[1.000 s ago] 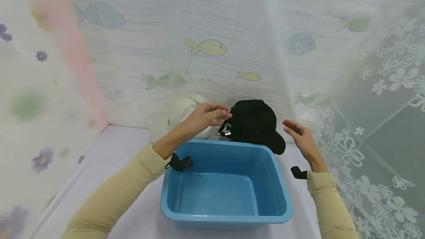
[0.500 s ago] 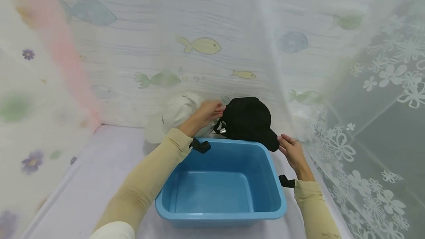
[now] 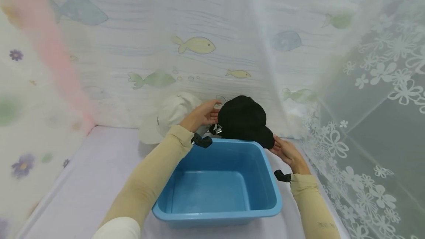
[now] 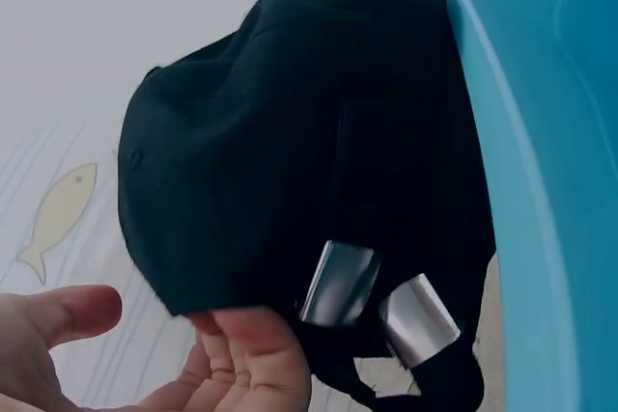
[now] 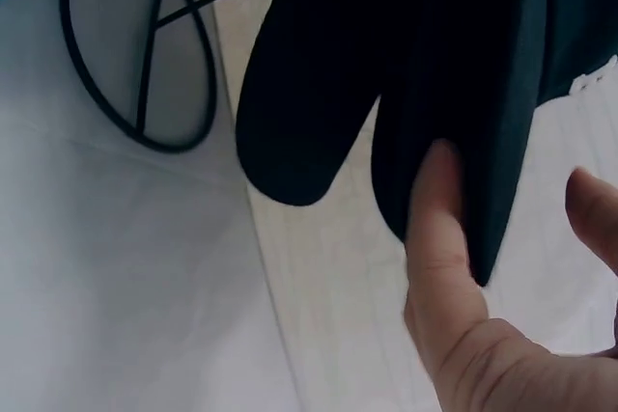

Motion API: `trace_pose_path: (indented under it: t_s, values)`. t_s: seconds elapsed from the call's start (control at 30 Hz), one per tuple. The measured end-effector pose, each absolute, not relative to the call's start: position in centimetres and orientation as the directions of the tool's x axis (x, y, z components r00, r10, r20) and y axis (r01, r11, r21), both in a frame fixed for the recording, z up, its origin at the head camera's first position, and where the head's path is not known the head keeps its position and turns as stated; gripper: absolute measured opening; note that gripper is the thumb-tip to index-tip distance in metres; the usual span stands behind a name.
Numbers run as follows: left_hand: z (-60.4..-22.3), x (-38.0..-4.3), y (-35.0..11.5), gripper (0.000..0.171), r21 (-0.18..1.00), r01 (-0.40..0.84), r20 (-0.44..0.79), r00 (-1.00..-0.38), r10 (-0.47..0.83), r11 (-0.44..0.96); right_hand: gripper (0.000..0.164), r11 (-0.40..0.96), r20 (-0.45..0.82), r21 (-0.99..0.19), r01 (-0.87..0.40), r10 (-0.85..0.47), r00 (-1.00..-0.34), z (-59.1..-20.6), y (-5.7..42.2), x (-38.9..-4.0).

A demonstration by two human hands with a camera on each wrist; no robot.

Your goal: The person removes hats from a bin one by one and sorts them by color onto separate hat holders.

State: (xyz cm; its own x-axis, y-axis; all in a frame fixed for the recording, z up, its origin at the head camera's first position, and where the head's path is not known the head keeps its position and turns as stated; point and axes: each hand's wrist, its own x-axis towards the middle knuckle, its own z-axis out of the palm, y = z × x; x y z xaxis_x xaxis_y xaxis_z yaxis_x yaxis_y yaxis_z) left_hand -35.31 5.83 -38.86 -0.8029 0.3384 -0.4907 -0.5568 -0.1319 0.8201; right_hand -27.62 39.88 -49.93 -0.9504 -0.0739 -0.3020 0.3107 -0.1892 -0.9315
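Note:
A black baseball cap (image 3: 242,117) stands behind the blue tub, its brim to the right. My left hand (image 3: 200,115) is at the cap's rear. In the left wrist view, that hand's fingers (image 4: 261,335) tuck under the rear edge near two shiny metal clasps (image 4: 338,282), while the thumb stays apart from the cloth. My right hand (image 3: 287,152) touches the brim's tip. One of its fingers (image 5: 439,238) lies against the brim's underside in the right wrist view, with the thumb (image 5: 594,219) held away. A white cap (image 3: 176,110) sits behind my left hand, partly covered.
The blue plastic tub (image 3: 212,217) stands on a white cloth (image 3: 109,165) in front of both caps. Fabric printed with fish (image 3: 199,45) hangs close behind. At right is a sheer curtain with white flowers (image 3: 382,73). A thin black loop (image 5: 213,74) shows in the right wrist view.
My left hand has come down to the black cap's rear, fingers going under its edge. The right hand has moved left and down onto the brim. The head view has shifted slightly.

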Motion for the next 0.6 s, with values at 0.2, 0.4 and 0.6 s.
trace_pose_path:
  t_s: [0.2, 0.4, 0.6]
  values:
    - [-38.8, -35.4, 6.3, 0.031, 0.859, -0.492, -0.433, -0.846, 0.312, -0.141, 0.076, -0.162, -0.287, -0.942, 0.293, -0.056, -0.956, -49.4, 39.7, -28.4]
    - [-38.6, -35.0, 6.7, 0.044, 0.894, -0.369, -0.316, -0.921, 0.227, -0.253, 0.081, 0.079, -0.251, -0.965, 0.250, -0.007, -0.968, -48.5, 39.1, -28.7]
    - [-38.7, -34.5, 7.1, 0.059, 0.952, -0.298, -0.285, -0.948, 0.144, -0.077, 0.073, 0.138, -0.209, -0.965, 0.225, 0.119, -0.971, -47.9, 38.7, -29.3]
